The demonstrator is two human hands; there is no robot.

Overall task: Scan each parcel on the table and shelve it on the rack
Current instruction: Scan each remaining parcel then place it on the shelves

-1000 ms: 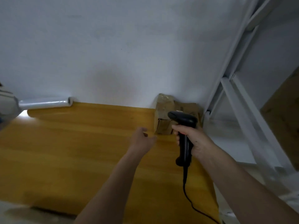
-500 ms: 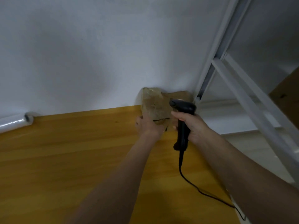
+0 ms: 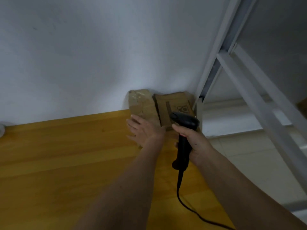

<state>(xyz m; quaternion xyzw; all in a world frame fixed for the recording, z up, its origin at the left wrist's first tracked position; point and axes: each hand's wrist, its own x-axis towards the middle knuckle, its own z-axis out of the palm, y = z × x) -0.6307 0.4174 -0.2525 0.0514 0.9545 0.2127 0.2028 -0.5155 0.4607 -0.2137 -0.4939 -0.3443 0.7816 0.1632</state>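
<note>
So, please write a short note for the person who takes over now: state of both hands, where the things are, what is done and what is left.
Left hand: open, fingers straight, lying flat against the taped parcel.
Right hand: grips the scanner, which is held over the table's far right corner; its cable trails toward the near edge.
Two parcels stand at the table's far right corner by the wall: the taped parcel and a printed box to its right.
The rack is at the right.
Done: cannot tell whether either is scanned.
Left: scan both, shelve both.
</note>
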